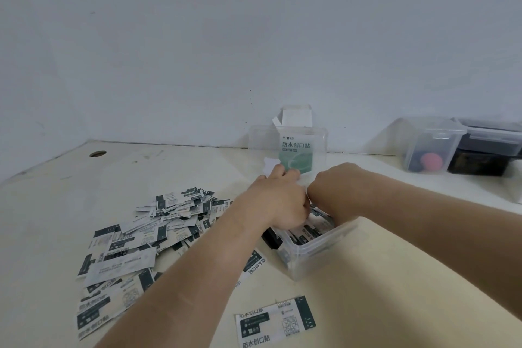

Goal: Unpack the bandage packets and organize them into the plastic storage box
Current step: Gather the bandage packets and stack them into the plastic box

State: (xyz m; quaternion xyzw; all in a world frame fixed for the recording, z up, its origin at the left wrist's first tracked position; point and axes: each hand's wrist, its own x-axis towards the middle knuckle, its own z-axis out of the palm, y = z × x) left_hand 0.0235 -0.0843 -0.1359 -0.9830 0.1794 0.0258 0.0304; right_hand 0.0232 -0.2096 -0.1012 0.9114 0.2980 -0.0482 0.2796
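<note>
Both hands meet over the clear storage box (316, 251), which sits on the pale table (395, 277) just right of centre, already partly filled with bandage packets standing on edge. The left hand (282, 200) is curled, knuckles up, and its fingers (281, 172) pinch a white packet (270, 164) whose edge sticks out past them above the far side of the box. The right hand (336, 189) touches the left at the wrist and bends down into the box; its fingers are hidden behind its own back, so I cannot tell how far they are open or what they hold. A loose pile of packets (147, 237) lies spread on the table to the left of the left forearm, and a single packet (275, 322) lies alone near the front edge. Behind the hands an opened bandage carton (296, 147) stands against the wall. Far right sit a clear container (429, 147) and a black container (485, 158).
</note>
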